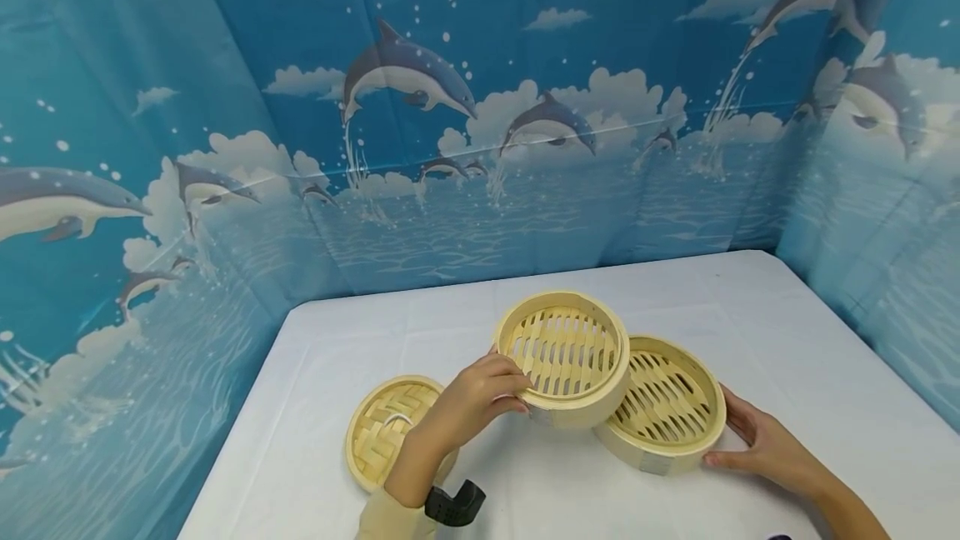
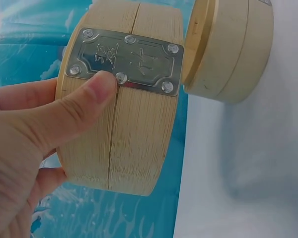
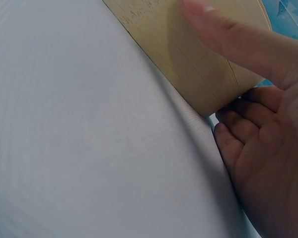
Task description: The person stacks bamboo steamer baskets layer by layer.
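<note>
My left hand grips a round bamboo steamer basket by its left side, raised and slightly tilted. In the left wrist view, the thumb lies on its riveted metal plate, with the other fingers round the rim. A second bamboo steamer basket sits lower on the right, partly covered by the first; whether the two touch I cannot tell. My right hand holds that basket's right side, thumb on its wall. Slatted bottoms show inside both baskets.
A woven bamboo lid with a small white loop lies on the left, partly hidden by my left forearm. A white cloth covers the table. Behind it hangs a blue dolphin-print curtain. A black band is at my left wrist.
</note>
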{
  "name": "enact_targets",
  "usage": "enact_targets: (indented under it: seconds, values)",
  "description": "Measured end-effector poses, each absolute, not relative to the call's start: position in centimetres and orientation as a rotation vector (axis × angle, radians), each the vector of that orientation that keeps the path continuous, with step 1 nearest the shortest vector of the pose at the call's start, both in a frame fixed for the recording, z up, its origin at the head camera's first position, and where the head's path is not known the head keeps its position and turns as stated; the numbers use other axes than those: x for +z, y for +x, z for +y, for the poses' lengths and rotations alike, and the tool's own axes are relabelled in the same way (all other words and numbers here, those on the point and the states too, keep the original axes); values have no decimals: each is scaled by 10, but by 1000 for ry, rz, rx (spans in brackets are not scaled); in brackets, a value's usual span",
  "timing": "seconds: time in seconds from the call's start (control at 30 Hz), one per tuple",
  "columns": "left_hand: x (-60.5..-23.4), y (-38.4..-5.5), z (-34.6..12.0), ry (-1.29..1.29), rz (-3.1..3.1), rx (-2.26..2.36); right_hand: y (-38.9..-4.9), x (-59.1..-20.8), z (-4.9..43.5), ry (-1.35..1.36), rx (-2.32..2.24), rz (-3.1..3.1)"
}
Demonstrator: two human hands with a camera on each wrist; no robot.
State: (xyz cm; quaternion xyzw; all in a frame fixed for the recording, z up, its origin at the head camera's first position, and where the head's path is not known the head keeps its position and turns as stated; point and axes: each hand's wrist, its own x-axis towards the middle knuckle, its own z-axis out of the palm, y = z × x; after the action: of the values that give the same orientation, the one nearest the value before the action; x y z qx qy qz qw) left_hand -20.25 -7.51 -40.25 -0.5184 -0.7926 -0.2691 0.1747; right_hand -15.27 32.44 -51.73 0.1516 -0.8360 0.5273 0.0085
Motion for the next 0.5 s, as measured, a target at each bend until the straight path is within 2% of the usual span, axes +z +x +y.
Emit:
enact_targets:
  seconds: [0.5]
  values:
    - [-395,-216,-26,-1551,-2216,-774,-150,-518,325,564,1673,-2542]
